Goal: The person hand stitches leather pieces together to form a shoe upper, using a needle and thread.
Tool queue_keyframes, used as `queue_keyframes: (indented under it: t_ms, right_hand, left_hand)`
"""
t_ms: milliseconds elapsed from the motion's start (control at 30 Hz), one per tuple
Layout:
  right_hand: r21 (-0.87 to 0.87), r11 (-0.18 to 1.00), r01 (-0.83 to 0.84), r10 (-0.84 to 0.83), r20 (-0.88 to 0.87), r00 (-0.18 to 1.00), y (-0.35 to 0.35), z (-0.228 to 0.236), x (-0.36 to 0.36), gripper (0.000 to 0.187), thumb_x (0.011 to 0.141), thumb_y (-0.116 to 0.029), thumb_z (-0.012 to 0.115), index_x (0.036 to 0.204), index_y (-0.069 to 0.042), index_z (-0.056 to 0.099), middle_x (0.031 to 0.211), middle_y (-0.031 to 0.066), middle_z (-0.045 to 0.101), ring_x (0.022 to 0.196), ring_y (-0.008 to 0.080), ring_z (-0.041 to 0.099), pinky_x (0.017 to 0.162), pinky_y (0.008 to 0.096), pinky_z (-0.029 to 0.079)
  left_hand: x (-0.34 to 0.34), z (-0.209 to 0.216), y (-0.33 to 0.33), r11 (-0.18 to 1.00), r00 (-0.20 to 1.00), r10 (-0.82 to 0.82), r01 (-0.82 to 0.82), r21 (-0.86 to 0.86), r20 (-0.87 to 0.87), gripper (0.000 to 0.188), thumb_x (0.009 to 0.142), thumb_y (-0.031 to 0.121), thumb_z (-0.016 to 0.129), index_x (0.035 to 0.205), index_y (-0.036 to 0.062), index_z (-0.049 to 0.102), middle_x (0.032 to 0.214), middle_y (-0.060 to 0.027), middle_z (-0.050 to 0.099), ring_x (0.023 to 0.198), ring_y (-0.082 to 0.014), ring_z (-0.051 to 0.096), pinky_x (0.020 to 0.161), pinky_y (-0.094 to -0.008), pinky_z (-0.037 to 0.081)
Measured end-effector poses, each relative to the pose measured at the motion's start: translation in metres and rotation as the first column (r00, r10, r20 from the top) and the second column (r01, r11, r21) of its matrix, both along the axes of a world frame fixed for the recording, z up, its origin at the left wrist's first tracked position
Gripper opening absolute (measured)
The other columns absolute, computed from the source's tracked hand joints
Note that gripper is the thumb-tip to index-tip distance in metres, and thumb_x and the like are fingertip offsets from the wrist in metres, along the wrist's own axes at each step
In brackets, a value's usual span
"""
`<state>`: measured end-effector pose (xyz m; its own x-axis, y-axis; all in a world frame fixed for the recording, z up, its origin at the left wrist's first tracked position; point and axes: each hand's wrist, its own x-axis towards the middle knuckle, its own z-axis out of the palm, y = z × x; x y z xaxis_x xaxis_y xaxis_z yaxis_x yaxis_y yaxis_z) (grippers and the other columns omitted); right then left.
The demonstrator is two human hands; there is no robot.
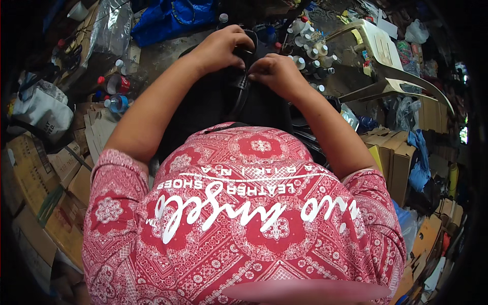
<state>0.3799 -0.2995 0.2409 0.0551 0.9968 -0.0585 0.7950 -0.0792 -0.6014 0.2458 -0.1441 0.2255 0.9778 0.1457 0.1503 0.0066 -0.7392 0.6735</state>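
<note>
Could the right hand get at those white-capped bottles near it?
Probably yes: the white-capped bottles are close to the right hand in the picture, and nothing visible blocks the way. They seem lower down, though, and the hand would likely have to leave the black item first.

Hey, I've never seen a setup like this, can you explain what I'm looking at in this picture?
There's no robot here: it's one person working bare-handed. A wide fisheye camera on the head looks down, so edges bend, and the person's red patterned shirt fills the bottom. Above the dark trousers, the left hand and right hand finger a black stitched item, possibly a sandal or shoe; it's too dark to be sure. On the floor ahead are a blue bag and, to the right, white-capped bottles. A pale plastic chair is further right; flattened cardboard lies at left.
</note>
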Motion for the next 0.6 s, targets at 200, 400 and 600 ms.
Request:
queue_keyframes:
  t_ms: [200,400,600]
  right_hand:
    - [-0.108,0.979,0.171,-0.201,-0.453,0.868,-0.016,-0.006,0.016,0.024,0.076,-0.028,0.071,0.093,-0.011,0.068,0.083,0.0062,0.059,0.076,0.0183,0.055,0.074,0.0282,0.044]
    - [0.241,0.943,0.230,-0.201,-0.139,0.970,-0.019,-0.039,0.026,0.023,0.076,-0.023,0.069,0.078,-0.001,0.061,0.088,0.0135,0.055,0.079,0.0262,0.056,0.073,0.0326,0.045]
    - [0.207,0.838,0.505,-0.368,-0.469,0.803,0.000,-0.047,0.035,0.024,0.076,-0.023,0.069,0.087,-0.003,0.062,0.095,0.0112,0.056,0.088,0.0233,0.055,0.079,0.0310,0.043]
  left_hand:
    - [-0.060,0.011,-0.021,0.926,0.950,0.259,-0.296,-0.234,-0.173,0.061,0.069,0.007,0.073,0.125,0.0107,0.050,0.110,-0.0157,0.060,0.103,-0.0261,0.058,0.089,-0.0336,0.044]
    - [-0.103,0.010,0.007,0.928,0.910,0.337,-0.364,-0.075,-0.243,0.036,0.076,0.011,0.068,0.111,0.0049,0.059,0.095,-0.0110,0.064,0.089,-0.0209,0.060,0.080,-0.0305,0.047]
    - [-0.088,-0.014,0.016,0.474,0.792,0.609,-0.407,-0.781,-0.043,0.022,0.092,0.020,0.051,0.099,0.0020,0.062,0.094,-0.0079,0.062,0.089,-0.0170,0.059,0.079,-0.0294,0.047]
